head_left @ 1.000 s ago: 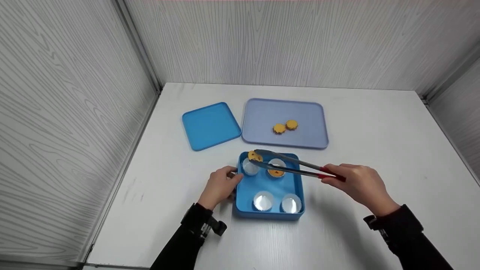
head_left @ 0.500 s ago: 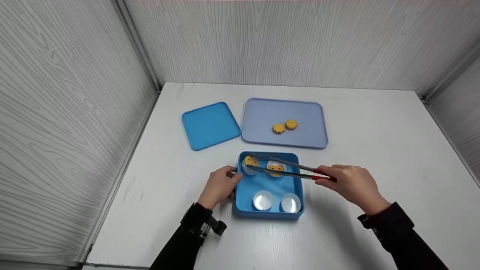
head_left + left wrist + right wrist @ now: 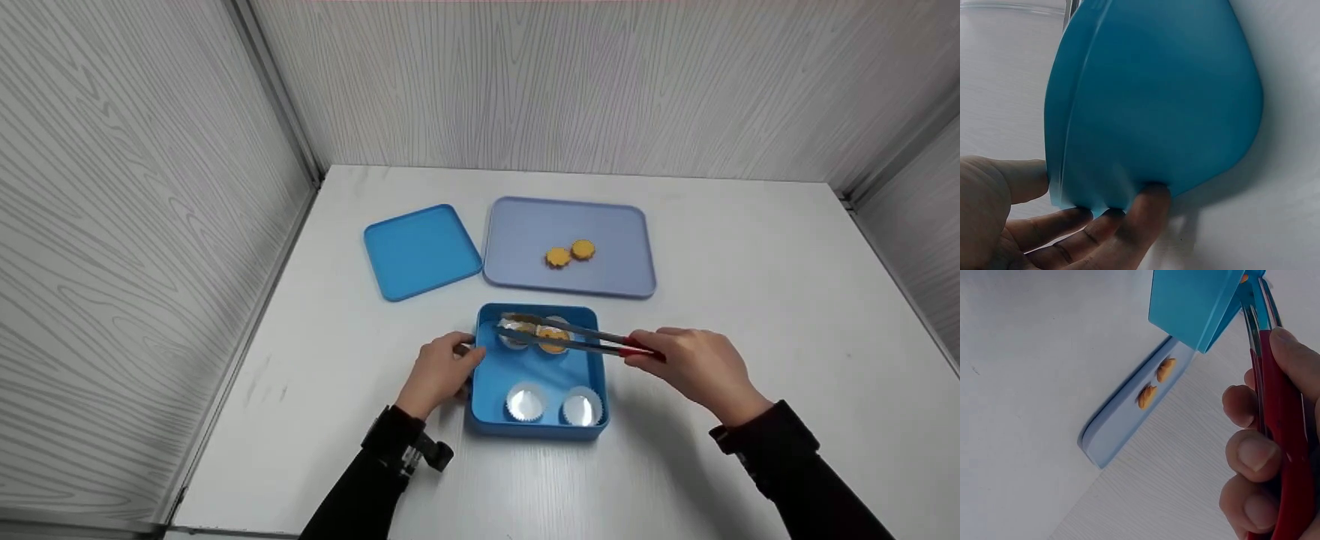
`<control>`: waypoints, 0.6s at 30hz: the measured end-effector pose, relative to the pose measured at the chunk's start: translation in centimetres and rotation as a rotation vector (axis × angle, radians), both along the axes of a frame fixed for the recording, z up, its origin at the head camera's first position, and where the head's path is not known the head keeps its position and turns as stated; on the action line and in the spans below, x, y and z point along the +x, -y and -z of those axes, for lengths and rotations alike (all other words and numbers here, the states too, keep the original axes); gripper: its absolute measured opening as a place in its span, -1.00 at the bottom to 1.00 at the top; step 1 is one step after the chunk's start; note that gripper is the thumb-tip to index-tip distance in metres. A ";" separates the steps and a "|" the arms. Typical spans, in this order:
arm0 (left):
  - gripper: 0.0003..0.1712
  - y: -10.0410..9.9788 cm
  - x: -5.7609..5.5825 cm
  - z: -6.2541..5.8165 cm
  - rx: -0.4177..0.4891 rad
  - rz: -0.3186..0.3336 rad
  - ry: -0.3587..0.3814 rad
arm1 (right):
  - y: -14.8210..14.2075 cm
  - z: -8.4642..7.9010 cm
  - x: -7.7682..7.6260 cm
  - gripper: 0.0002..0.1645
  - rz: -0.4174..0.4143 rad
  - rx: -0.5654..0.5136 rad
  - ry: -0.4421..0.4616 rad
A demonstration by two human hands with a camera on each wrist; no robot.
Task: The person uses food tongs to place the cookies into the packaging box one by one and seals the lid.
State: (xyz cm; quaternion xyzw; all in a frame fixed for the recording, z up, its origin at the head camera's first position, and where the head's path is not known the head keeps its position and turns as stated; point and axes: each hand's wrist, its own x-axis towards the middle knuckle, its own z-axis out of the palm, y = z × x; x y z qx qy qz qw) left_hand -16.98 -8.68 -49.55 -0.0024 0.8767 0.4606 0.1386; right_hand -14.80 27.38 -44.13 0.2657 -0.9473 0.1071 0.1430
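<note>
In the head view my right hand (image 3: 694, 371) grips red-handled metal tongs (image 3: 592, 346), with their tips low inside the blue box (image 3: 499, 375). Between the tips is a yellow biscuit at the back-left paper cup (image 3: 510, 343), partly hidden by the tongs. Another biscuit (image 3: 556, 346) sits in the cup to the right. My left hand (image 3: 442, 371) holds the box's left side; in the left wrist view its thumb (image 3: 1026, 179) is at the rim and its fingertips touch the outer wall. Red handles (image 3: 1283, 416) lie within my curled right fingers in the right wrist view.
Two front cups, a left one (image 3: 526, 403) and a right one (image 3: 583, 407), stand in the box. Behind it lies a lilac tray (image 3: 615, 225) bearing two yellow biscuits (image 3: 583, 250). A flat blue lid (image 3: 422, 251) is beside the tray. Panelled walls enclose the table.
The tongs have moved down into the box with the biscuit, and the back-left cup has shifted slightly right. My right hand has moved a little left. My left hand has stayed put.
</note>
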 end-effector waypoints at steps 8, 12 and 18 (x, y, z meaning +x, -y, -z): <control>-0.48 -0.1 -0.2 0.0 -0.005 -0.020 0.030 | -0.3 -0.3 0.0 -0.66 -0.005 -0.034 -0.029; -0.47 -0.1 -0.1 0.0 -0.004 -0.020 0.028 | -0.8 -0.5 0.1 -0.61 0.012 -0.051 -0.031; -0.45 -0.1 0.0 -0.1 0.008 -0.017 0.034 | -1.7 -0.7 0.0 -0.62 0.026 -0.113 -0.083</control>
